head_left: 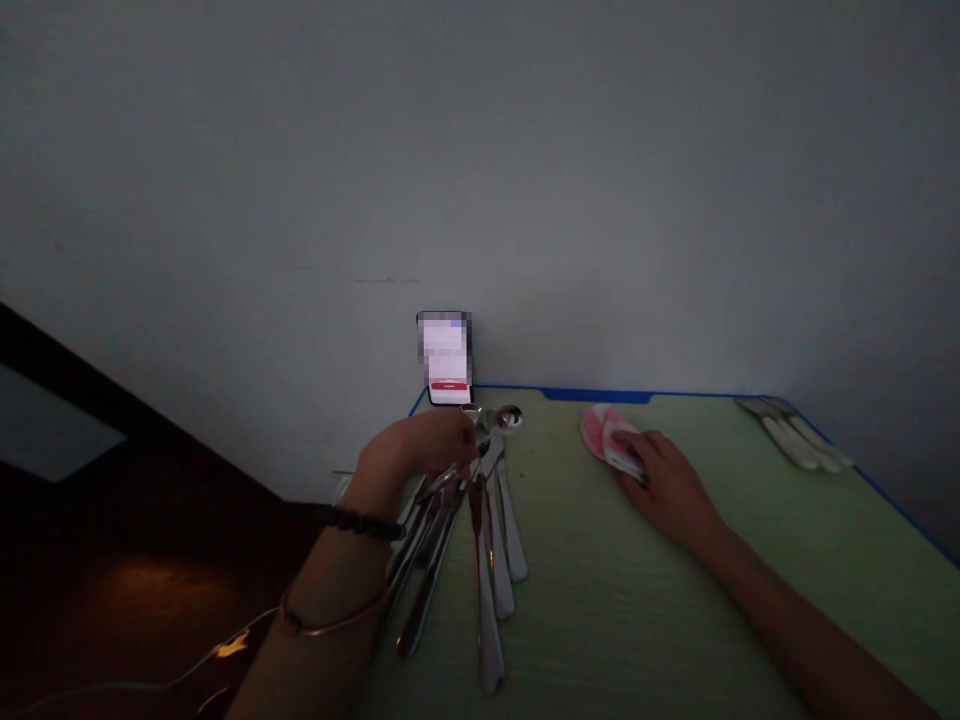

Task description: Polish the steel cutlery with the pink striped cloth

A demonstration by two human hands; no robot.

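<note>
My left hand (442,440) reaches over a fanned pile of metal cutlery, its fingers curled down among the upper ends. What sits between those fingertips is hidden and dim. A shiny spoon (509,419) lies just right of the hand with its bowl up. Several long metal handles (489,630) point towards me, some partly covered by my left wrist. To the right, my right hand (660,490) is closed on a folded pink and white cloth (604,430), which rests on the tabletop (600,620).
A phone (448,360) with a lit screen leans against the grey wall (480,180) behind the pile. Several pieces of cutlery with pale handles (795,440) lie at the table's far right corner. Blue trim (596,396) edges the table. A white cable (142,686) runs below left.
</note>
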